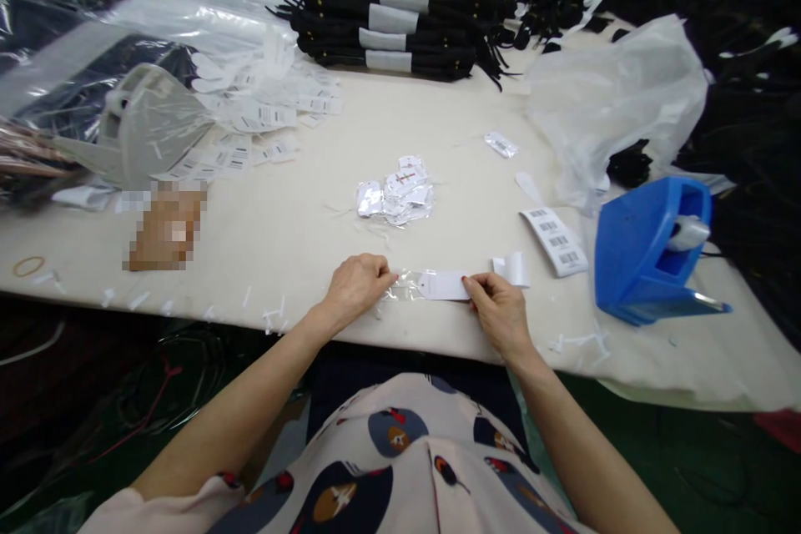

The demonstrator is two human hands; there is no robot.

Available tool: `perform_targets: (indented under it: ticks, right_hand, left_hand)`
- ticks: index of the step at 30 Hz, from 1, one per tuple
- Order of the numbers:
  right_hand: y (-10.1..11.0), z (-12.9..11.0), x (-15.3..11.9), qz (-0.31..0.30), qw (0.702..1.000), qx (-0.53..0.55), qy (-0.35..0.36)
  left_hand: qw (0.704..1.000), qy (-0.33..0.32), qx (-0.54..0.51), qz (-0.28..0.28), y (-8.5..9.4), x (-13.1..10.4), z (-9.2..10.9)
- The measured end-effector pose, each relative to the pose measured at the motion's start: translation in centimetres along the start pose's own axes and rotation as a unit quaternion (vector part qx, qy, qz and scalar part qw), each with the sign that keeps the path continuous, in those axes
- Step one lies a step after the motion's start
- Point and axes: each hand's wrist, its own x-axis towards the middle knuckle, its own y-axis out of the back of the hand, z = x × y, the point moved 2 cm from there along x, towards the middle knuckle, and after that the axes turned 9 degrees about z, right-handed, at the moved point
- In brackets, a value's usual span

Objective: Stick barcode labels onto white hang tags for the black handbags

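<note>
Right grip [501,313] pinches tag [443,285] near table edge [431,337].

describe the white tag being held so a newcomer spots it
On the cream table, at the near edge, find the right hand. It holds the white tag by one end, flat and oblong, unlike the curled paper just beyond.

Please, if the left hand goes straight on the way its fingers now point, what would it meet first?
First the clear plastic that the left hand pinches, then probably the white tag held by the right hand. Exact depth is hard to judge here.
</note>
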Motion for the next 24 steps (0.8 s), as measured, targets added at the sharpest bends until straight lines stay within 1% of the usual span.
perform_targets:
  ticks: [4, 6, 7, 8, 9, 10, 11, 12, 13, 14, 15, 16, 18, 20, 21, 22, 23, 24]
  right_hand:
    - [0.1, 0.0, 0.1, 0.006, 1.0, -0.003, -0.005]
    - [0.1, 0.0, 0.1, 0.008, 1.0, -0.011, -0.002]
    - [0.1, -0.1, 0.1, 0.008, 1.0, -0.02, 0.005]
    - [0.0, 0.0, 0.1, 0.008, 0.999, -0.03, 0.014]
    - [0.0, 0.0, 0.1, 0.009, 0.999, -0.041, 0.023]
    - [-0.2, 0.0, 0.2, 0.011, 0.998, -0.05, 0.032]
    - [-0.3, 0.1, 0.2, 0.013, 0.998, -0.056, 0.038]
    - [-0.4, 0.1, 0.2, 0.015, 0.997, -0.06, 0.043]
    - [-0.4, 0.1, 0.1, 0.017, 0.997, -0.065, 0.048]
    - [-0.4, 0.0, 0.0, 0.018, 0.996, -0.072, 0.055]
    - [-0.2, -0.2, -0.2, 0.022, 0.994, -0.084, 0.07]
    - [0.1, -0.5, -0.5, 0.031, 0.99, -0.098, 0.095]
    - [1.2, -1.3, -1.2, 0.072, 0.973, -0.129, 0.179]
    - [2.8, -2.0, -1.6, 0.14, 0.937, -0.166, 0.274]
    - [3.6, -2.1, -1.6, 0.17, 0.917, -0.19, 0.308]
    - [4.4, -1.9, -1.3, 0.19, 0.901, -0.215, 0.325]
    - [5.0, -1.5, -0.8, 0.198, 0.893, -0.238, 0.327]
    - [5.4, -1.0, 0.0, 0.196, 0.895, -0.246, 0.318]
  left_hand:
    - [0.999, 0.006, 0.041, -0.007, 0.5, 0.2, 0.1]
    - [0.998, -0.001, 0.07, -0.007, 0.6, 0.0, 0.2]
    - [0.996, -0.011, 0.091, 0.006, 0.6, -0.2, 0.3]
    - [0.992, -0.027, 0.115, 0.035, 0.6, -0.4, 0.4]
    - [0.986, -0.051, 0.138, 0.078, 0.6, -0.7, 0.7]
    - [0.976, -0.091, 0.154, 0.127, 0.5, -1.0, 1.0]
    - [0.961, -0.15, 0.156, 0.172, 0.2, -1.4, 1.4]
    - [0.943, -0.224, 0.146, 0.199, -0.2, -1.8, 1.9]
    - [0.923, -0.301, 0.126, 0.203, -0.8, -2.1, 2.3]
    - [0.904, -0.369, 0.104, 0.191, -1.4, -2.5, 2.6]
    - [0.888, -0.417, 0.085, 0.174, -2.1, -2.7, 2.8]
    - [0.881, -0.439, 0.074, 0.158, -2.7, -2.8, 2.9]
    - [0.885, -0.437, 0.061, 0.146, -3.6, -2.7, 2.8]
    - [0.89, -0.429, 0.043, 0.149, -4.1, -2.4, 2.6]
    - [0.89, -0.429, 0.034, 0.15, -4.2, -2.3, 2.5]
    - [0.89, -0.429, 0.026, 0.153, -4.2, -2.2, 2.4]
    - [0.89, -0.427, 0.021, 0.155, -4.1, -2.2, 2.4]
    - [0.893, -0.422, 0.02, 0.155, -4.1, -2.1, 2.3]
